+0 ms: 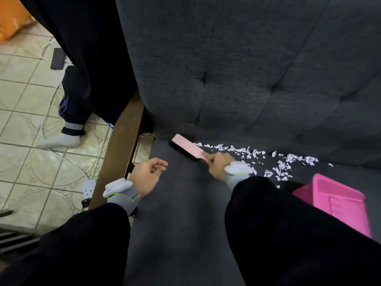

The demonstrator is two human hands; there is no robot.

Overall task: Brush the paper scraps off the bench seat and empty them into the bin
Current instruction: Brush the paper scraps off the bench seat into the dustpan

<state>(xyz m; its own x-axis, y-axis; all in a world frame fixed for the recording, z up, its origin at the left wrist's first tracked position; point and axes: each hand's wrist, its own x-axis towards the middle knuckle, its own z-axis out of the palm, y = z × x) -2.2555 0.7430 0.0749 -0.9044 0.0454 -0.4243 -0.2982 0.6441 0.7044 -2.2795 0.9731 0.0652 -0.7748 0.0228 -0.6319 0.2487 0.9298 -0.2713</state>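
Sweeping barely begun: the scraps lie uncollected on the seat.
At centre left, the left hand [147,174] rests loosely curled and empty on the bench seat [181,213]. At centre, the pink brush [186,146] is gripped by the right hand [218,163]. The paper scraps [278,165] lie scattered rightward, near the pink dustpan [334,197] at lower right. No bin shows.

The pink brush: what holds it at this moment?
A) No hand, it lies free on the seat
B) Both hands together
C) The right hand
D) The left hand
C: the right hand grips the handle of the pink brush, while the left hand holds nothing.
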